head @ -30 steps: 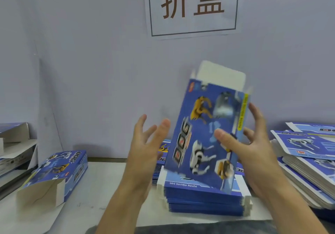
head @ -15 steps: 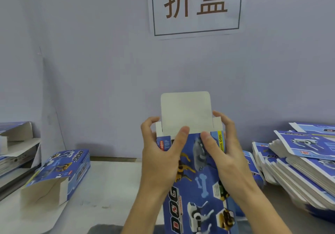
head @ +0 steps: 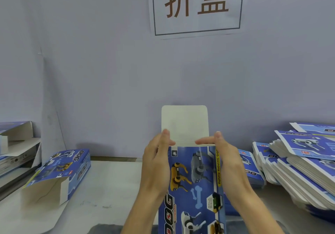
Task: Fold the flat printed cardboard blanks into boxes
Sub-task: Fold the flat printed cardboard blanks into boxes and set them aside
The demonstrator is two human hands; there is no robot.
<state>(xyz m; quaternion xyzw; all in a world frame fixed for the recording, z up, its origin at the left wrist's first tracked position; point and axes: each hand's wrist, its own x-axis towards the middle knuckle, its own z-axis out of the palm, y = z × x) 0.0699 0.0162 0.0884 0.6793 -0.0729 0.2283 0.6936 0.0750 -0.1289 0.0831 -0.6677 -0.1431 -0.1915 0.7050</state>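
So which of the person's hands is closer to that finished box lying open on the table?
The left. The left hand holds the near side of the upright box, toward the finished box; the right hand holds its far side.

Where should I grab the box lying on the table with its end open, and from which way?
Grip the folded box across its long printed body, coming down from above. It lies flat on the table, so its long sides are free. Probably avoid the open white end flaps; they look thin and bendy.
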